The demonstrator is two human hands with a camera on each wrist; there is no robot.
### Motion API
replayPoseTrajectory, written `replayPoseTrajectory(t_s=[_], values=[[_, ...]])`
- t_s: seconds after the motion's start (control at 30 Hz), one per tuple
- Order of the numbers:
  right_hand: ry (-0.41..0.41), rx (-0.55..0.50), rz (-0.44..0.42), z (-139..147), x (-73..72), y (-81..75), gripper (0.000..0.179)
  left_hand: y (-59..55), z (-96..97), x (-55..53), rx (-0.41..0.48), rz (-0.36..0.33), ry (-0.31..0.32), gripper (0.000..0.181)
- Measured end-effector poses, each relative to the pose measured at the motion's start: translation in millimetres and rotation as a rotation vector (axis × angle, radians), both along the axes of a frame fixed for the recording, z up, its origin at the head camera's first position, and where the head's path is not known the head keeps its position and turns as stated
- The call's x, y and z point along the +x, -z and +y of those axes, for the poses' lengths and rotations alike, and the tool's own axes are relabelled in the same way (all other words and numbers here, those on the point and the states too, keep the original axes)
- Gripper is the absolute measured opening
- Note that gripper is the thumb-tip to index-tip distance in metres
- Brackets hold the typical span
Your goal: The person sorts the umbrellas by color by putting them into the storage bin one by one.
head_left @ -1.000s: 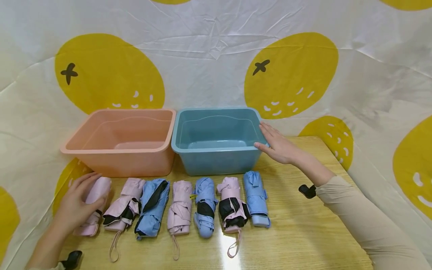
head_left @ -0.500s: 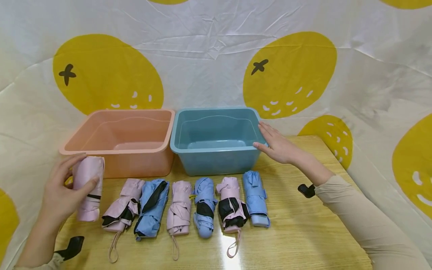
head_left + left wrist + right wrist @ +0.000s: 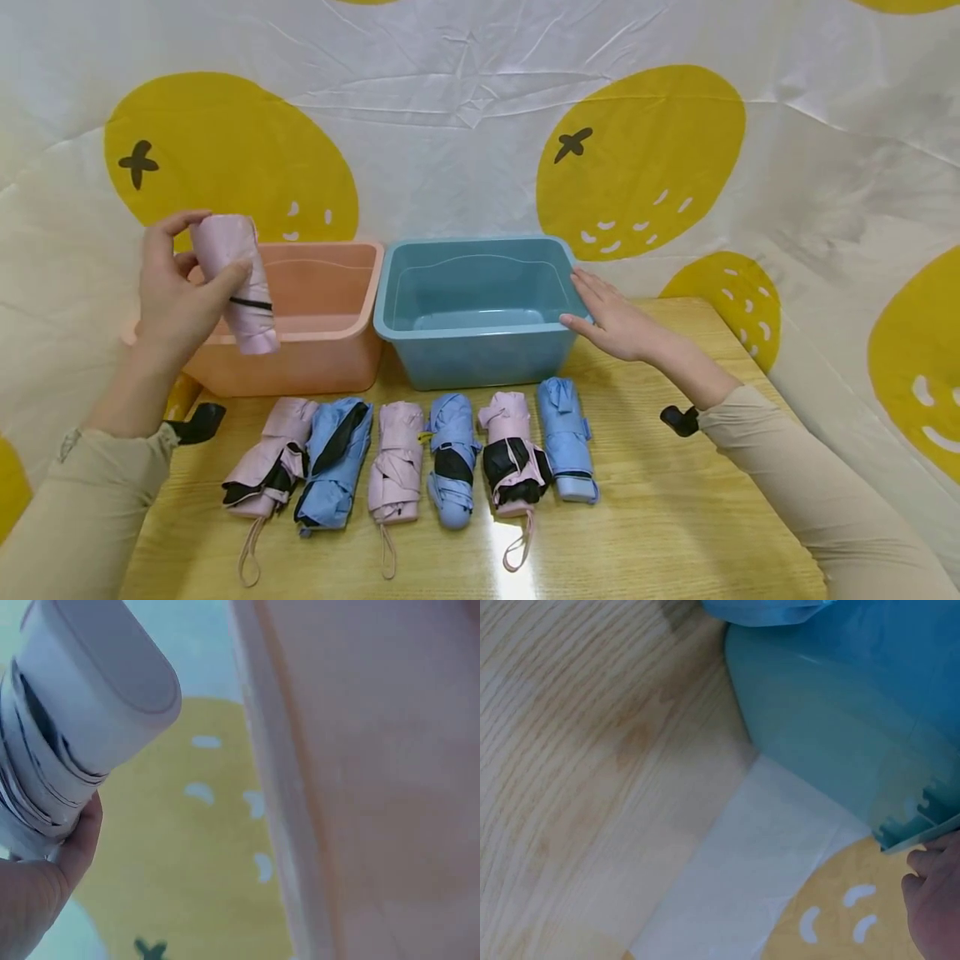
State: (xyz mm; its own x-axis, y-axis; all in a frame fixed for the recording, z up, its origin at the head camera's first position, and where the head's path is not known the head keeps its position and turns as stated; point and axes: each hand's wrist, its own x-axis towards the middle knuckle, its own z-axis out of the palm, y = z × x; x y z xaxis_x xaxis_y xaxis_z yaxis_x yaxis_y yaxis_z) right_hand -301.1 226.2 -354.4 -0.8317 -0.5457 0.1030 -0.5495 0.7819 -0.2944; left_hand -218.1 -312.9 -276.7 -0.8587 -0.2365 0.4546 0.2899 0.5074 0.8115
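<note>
My left hand [image 3: 176, 292] grips a pink folded umbrella [image 3: 238, 283], raised in front of and above the orange bin [image 3: 300, 367]. The umbrella tilts, its lower end in front of the bin's near rim. In the left wrist view, the umbrella's flat end [image 3: 127, 660] shows beside the bin wall [image 3: 390, 787]. My right hand [image 3: 618, 321] rests with straight fingers on the right rim of the blue bin [image 3: 480, 358]. In the right wrist view the fingers of the right hand [image 3: 939, 892] touch that rim from outside.
A row of folded umbrellas lies before the bins: pink [image 3: 273, 458], blue [image 3: 335, 467], pink [image 3: 397, 462], blue [image 3: 453, 458], pink [image 3: 515, 458] and blue [image 3: 566, 442]. Some wrist loops hang toward the table's [image 3: 660, 517] near edge. A patterned cloth [image 3: 465, 167] hangs behind the bins.
My left hand has lifted the leftmost pink umbrella off the table and carried it up and slightly right to the orange bin. The right hand has stayed on the blue bin's rim.
</note>
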Motion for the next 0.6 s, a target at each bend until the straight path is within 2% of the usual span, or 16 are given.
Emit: replayPoseTrajectory(t_s=[0.1,0.17,0.33,0.43,0.6], values=[[0.000,0.003,-0.001,0.2,0.0,0.3,0.083,-7.7,7.5,-28.9,0.022,-0.102,0.015,0.061],[0.000,0.003,-0.008,0.2,-0.3,0.3,0.084,-6.1,13.0,-48.2,0.020,-0.159,0.025,0.060],[0.005,0.008,-0.025,-0.4,0.7,0.2,0.085,15.9,23.4,-86.6,-0.100,-0.273,0.066,0.071],[0.003,0.011,-0.028,-0.7,0.5,-0.5,0.084,30.9,24.6,-103.3,-0.160,-0.356,0.154,0.078],[0.006,0.007,-0.021,0.4,-0.8,-1.1,0.084,49.6,27.3,-124.6,-0.160,-0.527,0.359,0.077]])
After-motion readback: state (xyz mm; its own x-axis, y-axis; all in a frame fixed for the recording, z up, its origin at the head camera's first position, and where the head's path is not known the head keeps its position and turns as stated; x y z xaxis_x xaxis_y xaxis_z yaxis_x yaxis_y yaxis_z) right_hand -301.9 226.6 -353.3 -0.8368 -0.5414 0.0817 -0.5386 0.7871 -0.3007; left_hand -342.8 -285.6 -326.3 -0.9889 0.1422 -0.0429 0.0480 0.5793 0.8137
